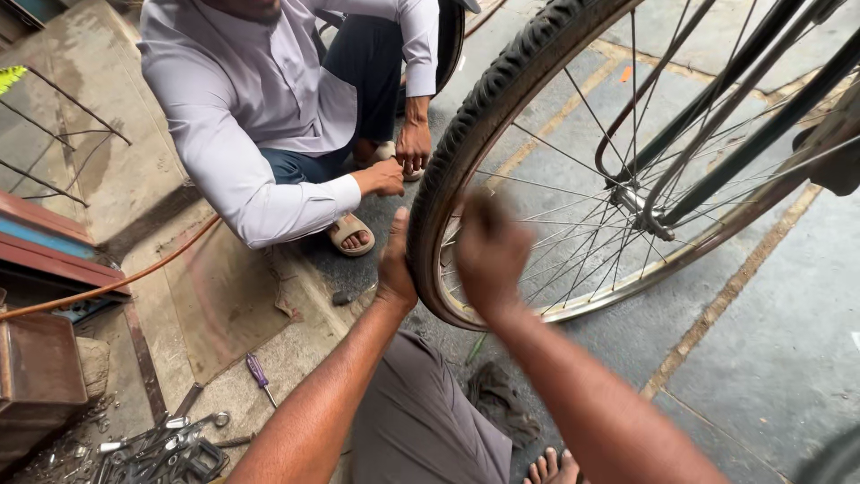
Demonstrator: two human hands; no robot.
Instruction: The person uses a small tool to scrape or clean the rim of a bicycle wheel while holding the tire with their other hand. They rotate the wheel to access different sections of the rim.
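Both hands were on a bike wheel (pixel 627 193) that stood up from the ground with its frame on. The left hand (pixel 395 260) lay on the outside of the black tire (pixel 484 99), palm against the rubber, so its grip was pressed flat on the tire and not closed around it. The right hand (pixel 488 251) was on the inside, by the shiny rim (pixel 573 309), with its fingers curled over the edge where tire and rim met; it was blurred, so I could not tell how tight that grip was. The tire sat between the two hands, touching both. Higher up from the hands the tire looked seated on the rim, so much of the fitting looked done, and the low part under the hands looked like the bit left to press in. I could not see if the tire had air in it. Beyond the left hand another person (pixel 269 99) in a pale shirt crouched with both hands low, near a sandal (pixel 351 235). Down and to the left of the left hand, well apart, lay a purple screwdriver (pixel 259 375) and a heap of metal tools (pixel 161 448) on the ground.
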